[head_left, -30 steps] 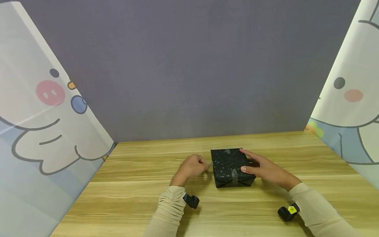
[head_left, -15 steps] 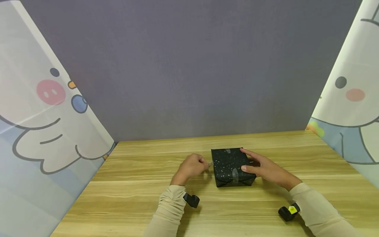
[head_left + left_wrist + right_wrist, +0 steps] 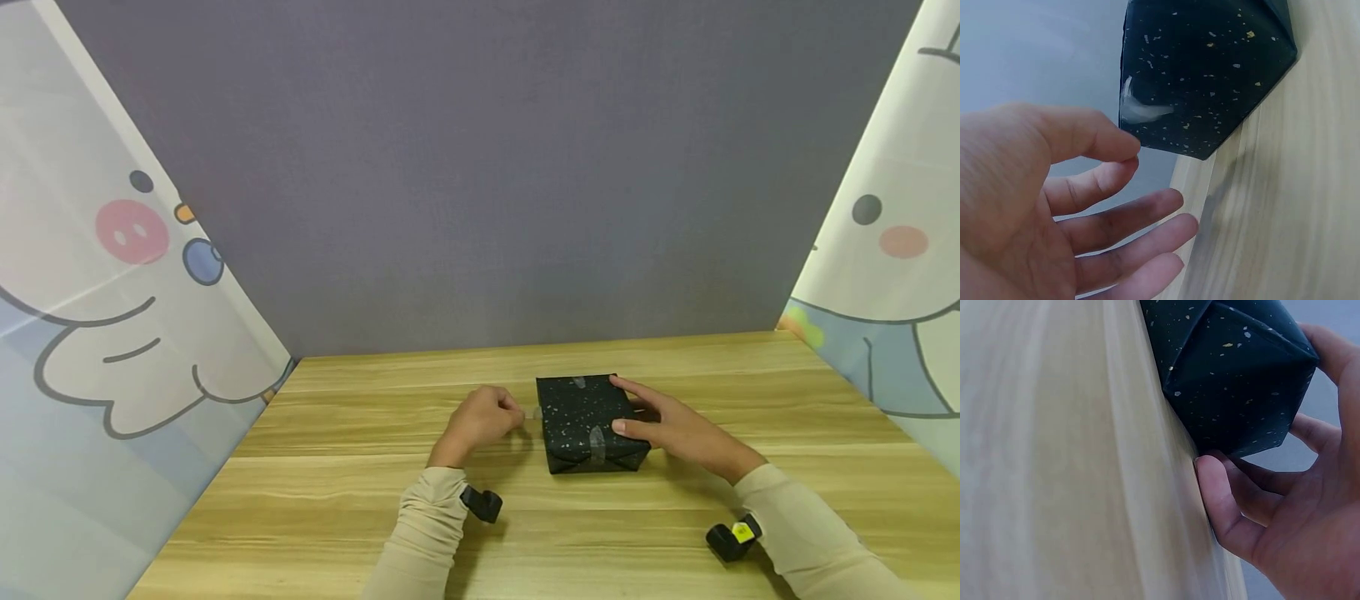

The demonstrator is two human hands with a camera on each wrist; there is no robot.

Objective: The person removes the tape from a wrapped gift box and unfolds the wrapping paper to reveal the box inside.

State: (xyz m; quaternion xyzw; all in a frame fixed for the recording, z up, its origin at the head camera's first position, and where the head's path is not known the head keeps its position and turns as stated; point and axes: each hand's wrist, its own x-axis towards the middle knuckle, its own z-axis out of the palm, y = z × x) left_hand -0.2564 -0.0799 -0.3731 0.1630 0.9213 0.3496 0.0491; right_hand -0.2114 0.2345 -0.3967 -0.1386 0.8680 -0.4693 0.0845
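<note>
A gift box (image 3: 581, 421) in black speckled wrapping paper sits on the wooden table. My right hand (image 3: 678, 433) holds its right side, with thumb and index finger on the top edges and the other fingers tucked along the side. At the box's left side, a clear tape strip (image 3: 1144, 109) sticks up loose from the paper. My left hand (image 3: 483, 417) is just left of this strip. In the left wrist view its thumb and index fingertips meet below the tape, with nothing visible between them, and the other fingers are loosely bent.
More tape pieces lie on the box: one strip of tape (image 3: 597, 444) over the front edge, another by the back edge. A grey panel (image 3: 480, 183) rises behind the table (image 3: 360, 508). Cartoon-printed sheets (image 3: 97, 333) flank both sides.
My left hand has drawn slightly left, away from the tape strip its fingers pinched earlier, leaving a small gap. My right hand and the box have hardly moved.
</note>
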